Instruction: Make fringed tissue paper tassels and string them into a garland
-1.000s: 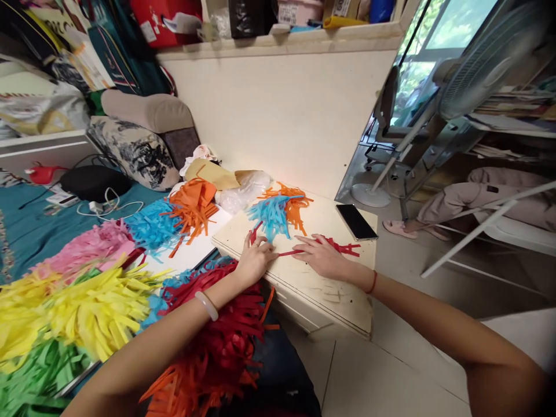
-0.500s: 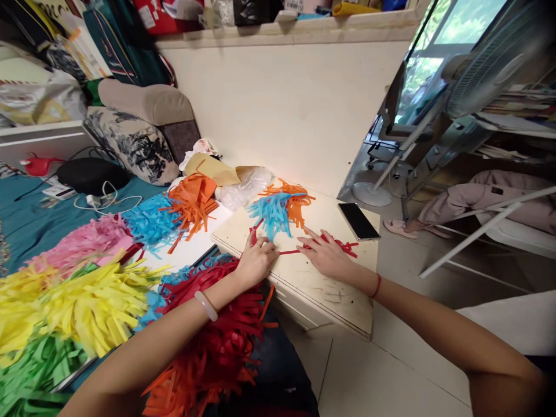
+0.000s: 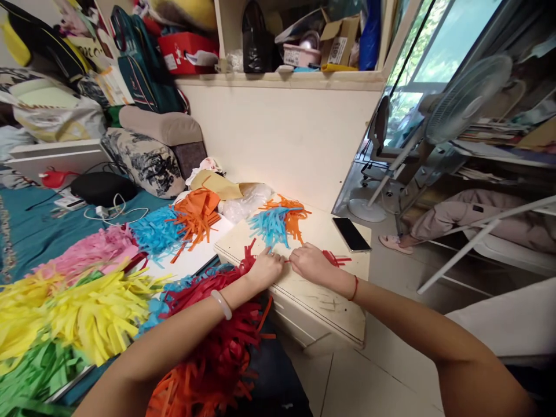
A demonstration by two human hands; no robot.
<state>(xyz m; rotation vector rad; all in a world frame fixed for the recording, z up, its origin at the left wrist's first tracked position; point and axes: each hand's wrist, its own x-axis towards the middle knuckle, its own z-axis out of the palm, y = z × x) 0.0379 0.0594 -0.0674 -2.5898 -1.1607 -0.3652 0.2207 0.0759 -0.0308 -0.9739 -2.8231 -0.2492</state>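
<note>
Over the front part of the small cream table (image 3: 317, 307), my left hand (image 3: 267, 269) and my right hand (image 3: 309, 263) are close together, fingers closed. Between them they hold a red paper tassel (image 3: 336, 259), thin in the middle. Its fringed strips stick out past the right hand and beyond the left hand; the rest is hidden by my fingers. Just behind my hands lies a light blue tassel (image 3: 270, 225), partly overlapping an orange tassel (image 3: 299, 214). A heap of red fringe (image 3: 212, 330) is below my left forearm.
A phone (image 3: 351, 234) lies on the table's right side. Yellow (image 3: 95, 313), pink (image 3: 91, 252) and green fringe (image 3: 39, 370) spread at left. A fan (image 3: 469, 98) stands at right, near a seated person's legs (image 3: 452, 217). Shelves (image 3: 282, 81) rise behind.
My right hand has moved left to meet my left hand, and its spread fingers have closed on the red tassel. The view has tilted up, showing more shelf.
</note>
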